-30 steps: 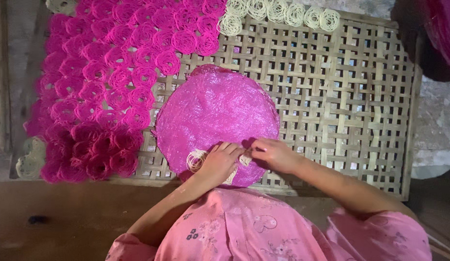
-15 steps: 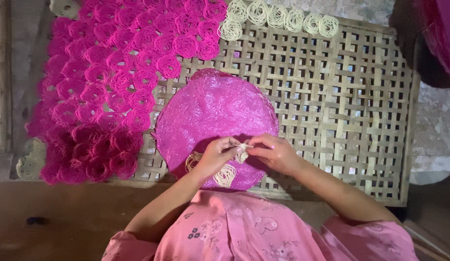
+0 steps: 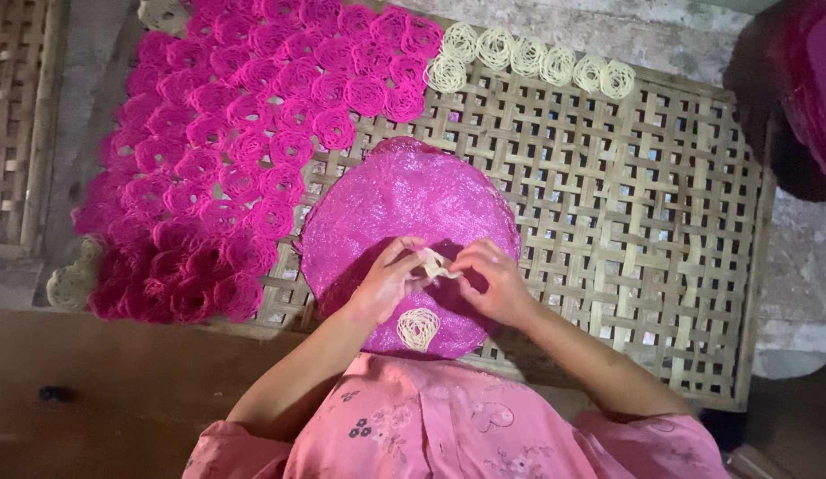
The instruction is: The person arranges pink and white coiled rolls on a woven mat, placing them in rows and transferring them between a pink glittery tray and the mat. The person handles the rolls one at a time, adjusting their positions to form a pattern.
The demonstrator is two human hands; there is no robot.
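Both hands lifted slightly since earlier frame, pale strand now raised between them. Left hand [image 3: 386, 282] and right hand [image 3: 491, 282] pinch cream noodle strand [image 3: 433, 263] above pink round mat [image 3: 404, 208]; finished cream coil [image 3: 418, 328] lies just below grip, nearer left hand, on woven bamboo tray [image 3: 661, 231].

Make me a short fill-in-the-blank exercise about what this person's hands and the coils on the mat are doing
1. Both hands, left hand and right hand, pinch a pale strand above the round ____ tray.
2. One finished cream coil lies on that tray, nearer the ____ hand.
3. The row of cream coils lies along the woven bamboo mat's ____ edge.

Missing words: pink; left; far
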